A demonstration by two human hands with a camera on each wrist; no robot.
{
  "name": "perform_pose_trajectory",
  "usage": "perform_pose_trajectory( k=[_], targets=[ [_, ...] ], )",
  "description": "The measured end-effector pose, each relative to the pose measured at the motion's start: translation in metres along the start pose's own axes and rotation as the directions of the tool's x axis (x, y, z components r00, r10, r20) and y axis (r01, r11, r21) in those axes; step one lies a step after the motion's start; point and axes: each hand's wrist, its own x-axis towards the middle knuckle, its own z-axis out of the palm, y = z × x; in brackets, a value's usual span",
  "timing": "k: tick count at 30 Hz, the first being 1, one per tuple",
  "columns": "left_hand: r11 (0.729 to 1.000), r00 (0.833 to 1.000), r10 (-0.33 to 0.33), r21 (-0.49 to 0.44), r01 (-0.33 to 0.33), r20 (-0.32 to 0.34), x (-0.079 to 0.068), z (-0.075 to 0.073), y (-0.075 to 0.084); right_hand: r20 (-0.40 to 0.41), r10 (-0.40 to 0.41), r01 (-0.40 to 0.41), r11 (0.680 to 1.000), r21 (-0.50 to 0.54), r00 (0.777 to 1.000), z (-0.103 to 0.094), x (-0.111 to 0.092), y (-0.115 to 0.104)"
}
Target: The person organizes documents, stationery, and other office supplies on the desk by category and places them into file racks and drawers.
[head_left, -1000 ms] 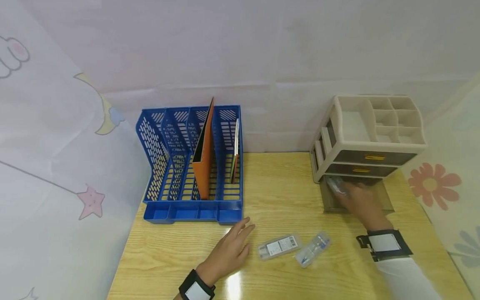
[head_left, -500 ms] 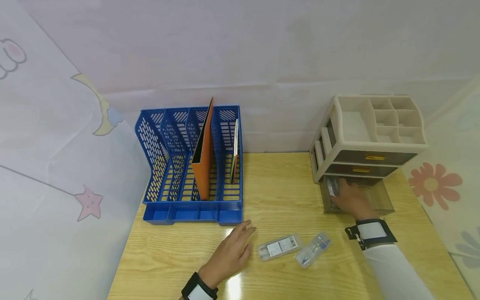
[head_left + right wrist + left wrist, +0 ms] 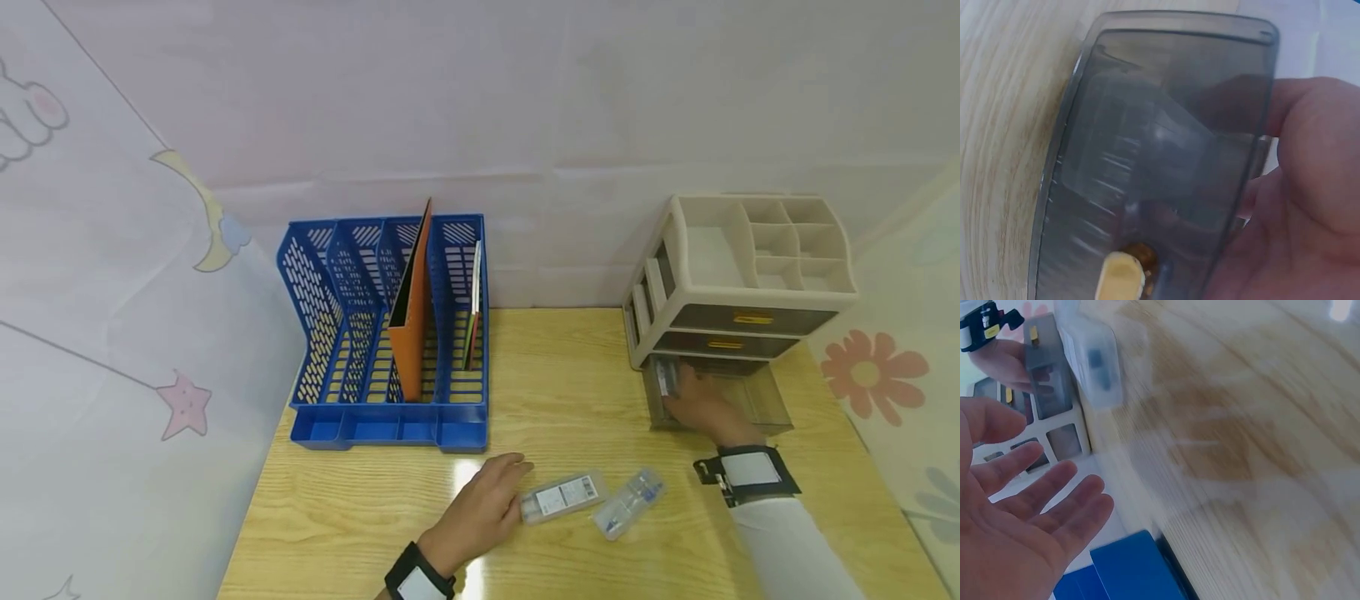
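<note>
My right hand [image 3: 705, 407] reaches into the pulled-out bottom drawer [image 3: 765, 400] of a cream organizer. It holds a clear plastic case [image 3: 666, 377] at the drawer's left side. The right wrist view shows that case and some fingers dimly through the smoky drawer front [image 3: 1166, 156]; the fingertips are hard to make out. My left hand [image 3: 480, 512], fingers loosely spread and holding nothing, is beside a clear case with a white label [image 3: 564, 497]. To that case's right lies another clear case with blue parts inside [image 3: 628, 505]. In the left wrist view the left palm [image 3: 1010, 550] shows.
A blue file rack [image 3: 315, 333] stands at the back left, with an orange folder [image 3: 408, 350] and thin booklets [image 3: 472, 308] upright in it. The cream organizer [image 3: 750, 292] at the back right has two shut drawers above the pulled-out one. Behind is a pale cloth wall.
My right hand has brought the clear case from a slanted position down into the left side of the drawer. The left hand has shifted slightly right, closer to the labelled case.
</note>
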Motion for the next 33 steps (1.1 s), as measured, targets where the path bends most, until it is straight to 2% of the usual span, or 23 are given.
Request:
perform_pose_trajectory(
  k=[6,11,15,19,21,22,25,29,33],
  targets=[
    [0.999,0.998,-0.006,-0.033,0.008,0.061,0.009,0.005,0.005,-0.08,-0.055,0.053,0.998,-0.036,0.995,-0.001,-0.021,-0.004],
    [1.0,0.992,-0.004,-0.023,0.007,0.125,0.02,0.01,0.009,-0.204,-0.108,0.098,0.993,-0.059,0.973,-0.001,-0.038,-0.012],
    [1.0,0.985,-0.004,0.015,0.002,0.172,0.028,0.018,0.01,-0.325,-0.198,0.183,0.98,-0.078,0.925,0.002,-0.05,-0.021],
    [0.999,0.974,-0.014,0.041,0.005,0.225,0.033,0.026,0.011,-0.433,-0.302,0.271,0.953,-0.134,0.849,0.009,-0.058,-0.029],
    [0.998,0.967,-0.026,0.067,0.009,0.253,0.034,0.029,0.013,-0.449,-0.326,0.301,0.945,-0.128,0.832,0.012,-0.062,-0.032],
    [0.997,0.964,-0.031,0.079,0.01,0.264,0.034,0.03,0.013,-0.453,-0.332,0.312,0.943,-0.121,0.827,0.014,-0.064,-0.033],
    [0.994,0.958,-0.05,0.105,0.021,0.282,0.032,0.033,0.016,-0.438,-0.32,0.329,0.943,-0.058,0.84,0.019,-0.068,-0.035],
    [0.993,0.961,-0.059,0.11,0.03,0.27,0.03,0.035,0.02,-0.425,-0.301,0.335,0.942,0.006,0.854,0.029,-0.072,-0.036],
    [0.99,0.965,-0.061,0.136,0.027,0.254,0.029,0.035,0.022,-0.442,-0.308,0.35,0.937,0.013,0.842,0.039,-0.075,-0.037]
  ],
)
